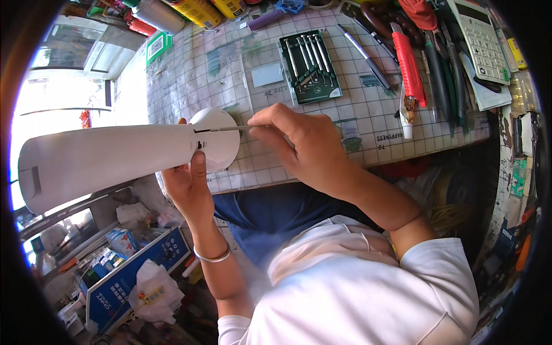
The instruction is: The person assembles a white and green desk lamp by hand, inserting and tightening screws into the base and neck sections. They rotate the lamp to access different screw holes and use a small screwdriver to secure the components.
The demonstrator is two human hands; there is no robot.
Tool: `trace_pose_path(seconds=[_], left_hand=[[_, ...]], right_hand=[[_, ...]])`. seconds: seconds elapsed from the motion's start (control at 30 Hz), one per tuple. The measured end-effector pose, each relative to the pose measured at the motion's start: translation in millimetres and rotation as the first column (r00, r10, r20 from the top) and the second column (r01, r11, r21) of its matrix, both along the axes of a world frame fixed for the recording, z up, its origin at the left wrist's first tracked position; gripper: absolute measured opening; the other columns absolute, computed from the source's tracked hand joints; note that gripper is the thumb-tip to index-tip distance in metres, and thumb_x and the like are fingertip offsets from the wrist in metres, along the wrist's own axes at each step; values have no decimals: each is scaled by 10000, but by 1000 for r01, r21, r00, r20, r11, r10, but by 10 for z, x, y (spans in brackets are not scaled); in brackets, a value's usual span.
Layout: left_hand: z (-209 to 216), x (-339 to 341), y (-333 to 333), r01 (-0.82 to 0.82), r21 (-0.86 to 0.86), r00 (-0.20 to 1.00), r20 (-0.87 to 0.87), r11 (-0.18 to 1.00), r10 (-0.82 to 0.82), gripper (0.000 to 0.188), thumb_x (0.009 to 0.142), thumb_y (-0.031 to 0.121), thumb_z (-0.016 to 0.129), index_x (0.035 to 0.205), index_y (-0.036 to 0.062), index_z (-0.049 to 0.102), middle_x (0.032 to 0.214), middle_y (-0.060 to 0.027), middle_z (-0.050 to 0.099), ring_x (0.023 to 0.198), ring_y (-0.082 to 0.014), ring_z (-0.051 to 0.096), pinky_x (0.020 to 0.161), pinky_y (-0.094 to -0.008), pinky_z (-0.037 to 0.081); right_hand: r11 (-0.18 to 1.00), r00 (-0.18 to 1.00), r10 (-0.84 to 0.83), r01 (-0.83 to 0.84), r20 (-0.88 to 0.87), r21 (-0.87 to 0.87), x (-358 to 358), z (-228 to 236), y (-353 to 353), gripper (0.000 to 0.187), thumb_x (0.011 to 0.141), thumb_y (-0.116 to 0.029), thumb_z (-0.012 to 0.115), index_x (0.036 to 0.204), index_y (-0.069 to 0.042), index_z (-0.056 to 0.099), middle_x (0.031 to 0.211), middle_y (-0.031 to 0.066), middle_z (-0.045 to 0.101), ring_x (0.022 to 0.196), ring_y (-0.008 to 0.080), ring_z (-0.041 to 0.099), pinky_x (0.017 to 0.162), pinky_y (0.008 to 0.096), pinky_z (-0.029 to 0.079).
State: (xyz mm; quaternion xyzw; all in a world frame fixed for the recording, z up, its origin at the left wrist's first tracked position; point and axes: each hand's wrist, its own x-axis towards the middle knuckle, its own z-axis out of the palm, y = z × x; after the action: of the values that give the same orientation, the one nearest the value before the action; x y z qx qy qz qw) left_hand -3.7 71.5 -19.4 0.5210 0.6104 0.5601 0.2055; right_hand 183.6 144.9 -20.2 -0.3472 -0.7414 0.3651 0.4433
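Left hand [187, 187] has its grip around the white plastic housing [115, 158]; right hand [299, 144] pinches a thin screwdriver [227, 129] into its seam. Looks like screw-loosening; next needs steady twisting pressure.

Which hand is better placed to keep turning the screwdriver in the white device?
Probably the right hand: it already pinches the screwdriver, whose tip meets the white device. The left hand is busy gripping the device.
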Motion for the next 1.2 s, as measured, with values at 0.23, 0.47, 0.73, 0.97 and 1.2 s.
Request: trace_pose_path(seconds=[0.23, 0.47, 0.73, 0.97, 1.2], left_hand=[[3, 4, -3, -12, 11, 1000, -1, 1000, 12, 429, 867, 121, 615, 1243, 21, 435, 1266, -215, 508, 1226, -296, 457, 1014, -433, 371], [28, 29, -6, -11, -13, 999, -53, 1000, 10, 434, 902, 142, 568, 1278, 5, 400, 1303, -230, 471, 1214, -275, 463, 1009, -411, 374], [5, 40, -12, -49, 5, 998, -29, 999, 49, 443, 881, 121, 594, 1270, 12, 412, 1276, -215, 494, 1218, -291, 461, 1014, -431, 383], [24, 166, -24, -141, -18, 989, -55, 990, 140, 444, 897, 153, 575, 1281, 9, 405, 1277, -209, 504, 1204, -261, 477, 1021, -403, 372], [27, 144, -19, -99, 0, 995, -9, 995, 99, 440, 883, 121, 589, 1273, 23, 410, 1272, -200, 505, 1205, -269, 476, 1003, -422, 403]], right_hand=[[957, 998, -69, 64, 7, 283, 22, -35, 132, 117, 789, -106, 676, 880, -75, 610, 771, 69, 662, 632, 221, 647, 514, 292, 488], [983, 999, -42, 43, -9, 179, -1, -53, 148, 105, 798, -127, 666, 853, -64, 603, 738, 71, 651, 593, 228, 634, 508, 305, 488], [975, 1000, -11, 5, 24, 221, 8, -61, 124, 133, 790, -118, 671, 864, -60, 578, 705, 68, 635, 579, 215, 631, 492, 299, 488], [932, 999, -14, -2, 41, 362, -8, -49, 38, 202, 769, -142, 695, 892, -67, 555, 665, 50, 609, 545, 193, 620, 452, 278, 477], [922, 989, -108, 63, 98, 382, -49, 1, 46, 249, 794, -230, 686, 749, -95, 483, 517, 12, 499, 437, 158, 551, 392, 265, 403]])
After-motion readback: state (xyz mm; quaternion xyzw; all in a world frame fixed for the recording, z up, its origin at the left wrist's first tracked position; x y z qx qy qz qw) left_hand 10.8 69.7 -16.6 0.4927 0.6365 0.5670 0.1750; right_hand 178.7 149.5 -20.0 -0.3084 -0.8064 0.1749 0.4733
